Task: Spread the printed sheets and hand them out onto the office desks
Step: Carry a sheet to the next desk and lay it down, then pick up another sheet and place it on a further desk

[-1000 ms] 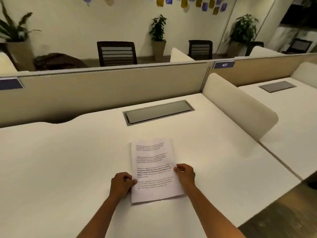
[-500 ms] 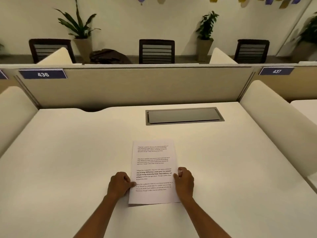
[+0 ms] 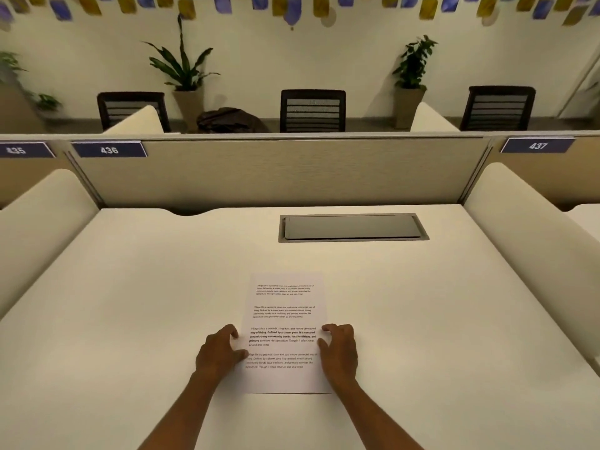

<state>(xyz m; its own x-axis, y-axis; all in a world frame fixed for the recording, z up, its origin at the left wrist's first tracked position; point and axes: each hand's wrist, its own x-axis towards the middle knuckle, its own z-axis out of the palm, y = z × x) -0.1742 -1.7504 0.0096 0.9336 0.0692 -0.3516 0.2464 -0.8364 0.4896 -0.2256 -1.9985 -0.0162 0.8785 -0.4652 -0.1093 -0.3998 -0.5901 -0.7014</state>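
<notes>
A thin stack of white printed sheets (image 3: 285, 303) with several paragraphs of black text lies flat on the white desk (image 3: 146, 287), near its front middle. My left hand (image 3: 220, 352) grips the stack's left edge, fingers curled, thumb on the paper. My right hand (image 3: 339, 352) grips the right edge the same way. Only the top page shows, so how many sheets lie under it is hidden.
A grey cable hatch (image 3: 352, 227) is set into the desk behind the sheets. A beige back partition (image 3: 276, 170) carries the labels 436 (image 3: 109, 150) and 437 (image 3: 537, 146). Cream side dividers stand left (image 3: 42, 228) and right (image 3: 526, 228). Black chairs (image 3: 312, 110) and potted plants stand beyond.
My view has swung left until desk 436 sits centred. The sheets, tilted before, now lie square to me. Both hands have stayed on the sheets' side edges.
</notes>
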